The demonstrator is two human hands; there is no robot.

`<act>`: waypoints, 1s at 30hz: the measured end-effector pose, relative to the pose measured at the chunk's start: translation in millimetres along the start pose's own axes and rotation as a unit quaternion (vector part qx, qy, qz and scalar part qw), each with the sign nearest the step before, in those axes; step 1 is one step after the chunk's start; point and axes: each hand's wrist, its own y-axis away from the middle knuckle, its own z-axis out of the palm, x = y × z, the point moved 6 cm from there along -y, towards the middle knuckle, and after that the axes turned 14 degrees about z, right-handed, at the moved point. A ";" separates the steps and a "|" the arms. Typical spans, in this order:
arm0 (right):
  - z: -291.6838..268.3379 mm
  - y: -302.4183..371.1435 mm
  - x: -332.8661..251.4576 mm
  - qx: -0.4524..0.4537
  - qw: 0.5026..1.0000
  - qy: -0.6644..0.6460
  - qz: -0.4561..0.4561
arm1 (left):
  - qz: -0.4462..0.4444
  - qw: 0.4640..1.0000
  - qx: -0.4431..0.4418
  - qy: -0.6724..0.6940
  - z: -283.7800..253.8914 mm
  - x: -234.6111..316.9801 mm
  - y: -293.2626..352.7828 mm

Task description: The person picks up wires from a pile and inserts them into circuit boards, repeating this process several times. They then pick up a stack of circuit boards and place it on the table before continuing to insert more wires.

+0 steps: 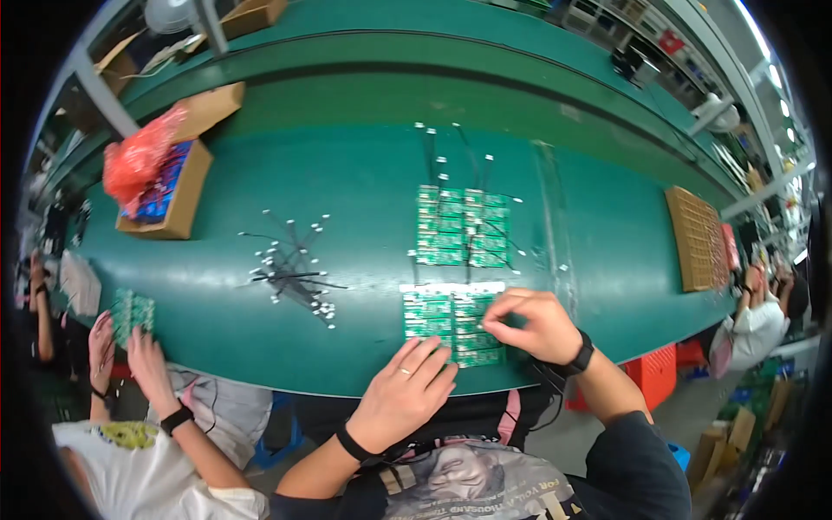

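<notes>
Green and studded with small parts, the near circuit board panel (451, 322) lies flat at the lower centre of the frame on the green table (347, 191), its long axis running away from the person. The left hand (406, 392) rests on its near left corner, palm down, fingers spread and loose, gripping nothing. The right hand (530, 324) curls over its right edge, fingertips pinched on the board. Beyond lies a second panel (461, 227); left of it, loose black wires (293, 267).
</notes>
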 end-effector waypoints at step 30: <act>17.9 -9.4 -4.3 0.037 0.967 0.221 -0.121 | 0.009 0.993 -0.108 -0.051 44.6 -4.5 10.3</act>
